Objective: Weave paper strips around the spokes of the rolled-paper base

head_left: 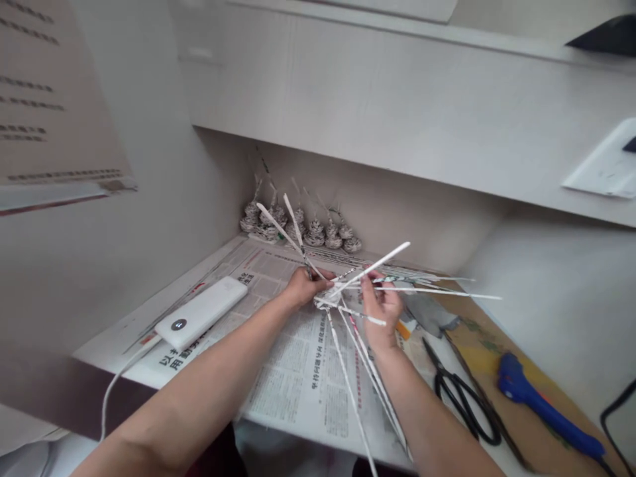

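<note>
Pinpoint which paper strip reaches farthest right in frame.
The thin, nearly level white strip extending past the right hand: its tip lies farther right than any other's. The thick white strip slants upward and ends short.

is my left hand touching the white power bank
Apart: the head view shows printed newspaper plainly between the left hand and the white power bank.

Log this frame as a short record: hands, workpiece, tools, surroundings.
left hand: gripping the paper-strip piece at its left
right hand: at the strips on the right; exact grip unclear
workpiece: strips radiating from a small centre
right side: black scissors, blue tool
left side: white power bank, cable attached
back: row of woven gourd shapes
surface cover: newspaper
</note>
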The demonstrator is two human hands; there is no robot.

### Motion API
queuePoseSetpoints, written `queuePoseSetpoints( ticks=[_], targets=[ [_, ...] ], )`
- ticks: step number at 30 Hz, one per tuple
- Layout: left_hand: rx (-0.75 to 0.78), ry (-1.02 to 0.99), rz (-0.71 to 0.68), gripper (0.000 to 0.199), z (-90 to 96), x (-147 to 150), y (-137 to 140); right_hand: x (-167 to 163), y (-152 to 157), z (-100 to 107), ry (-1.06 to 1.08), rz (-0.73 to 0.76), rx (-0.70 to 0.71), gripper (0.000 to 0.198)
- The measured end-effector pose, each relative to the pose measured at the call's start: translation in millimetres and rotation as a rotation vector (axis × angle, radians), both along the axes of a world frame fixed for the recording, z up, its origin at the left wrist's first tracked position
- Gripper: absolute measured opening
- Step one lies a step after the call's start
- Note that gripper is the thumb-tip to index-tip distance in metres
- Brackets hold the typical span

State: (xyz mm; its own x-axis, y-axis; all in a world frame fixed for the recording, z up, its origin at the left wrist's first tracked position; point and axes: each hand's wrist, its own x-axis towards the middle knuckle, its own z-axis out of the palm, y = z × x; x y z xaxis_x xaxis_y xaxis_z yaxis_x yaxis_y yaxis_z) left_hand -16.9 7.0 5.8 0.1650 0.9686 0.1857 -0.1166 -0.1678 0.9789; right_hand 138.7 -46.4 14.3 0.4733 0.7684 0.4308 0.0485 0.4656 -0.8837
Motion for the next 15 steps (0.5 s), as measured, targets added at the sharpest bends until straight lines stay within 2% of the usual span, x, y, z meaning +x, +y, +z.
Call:
queuePoseSetpoints(
  ticks=[3,5,7,10,15],
  targets=[
    [-0.014,-0.009,0.002,0.034,-4.4,1,2,4,5,-6,0.155,0.093,-0.24,0.045],
    [-0.028,-0.026,0.004,0.037,-7.2,2,4,6,9,-11,0.294,0.252,-0.419,0.042],
    [-0.045,-0.039,0.006,0.037,-8.6,1,5,5,10,-15,0.329,0.415,-0.529,0.037],
    [-0.105,-0.043,-0.032,0.037,-7.4,-2,6,-2,7,-16,0.256,0.521,-0.529,0.036],
    [-0.231,-0.129,-0.06,0.041,-0.4,-10,6,-8,0,-16,0.178,0.6,-0.464,0.048]
  ],
)
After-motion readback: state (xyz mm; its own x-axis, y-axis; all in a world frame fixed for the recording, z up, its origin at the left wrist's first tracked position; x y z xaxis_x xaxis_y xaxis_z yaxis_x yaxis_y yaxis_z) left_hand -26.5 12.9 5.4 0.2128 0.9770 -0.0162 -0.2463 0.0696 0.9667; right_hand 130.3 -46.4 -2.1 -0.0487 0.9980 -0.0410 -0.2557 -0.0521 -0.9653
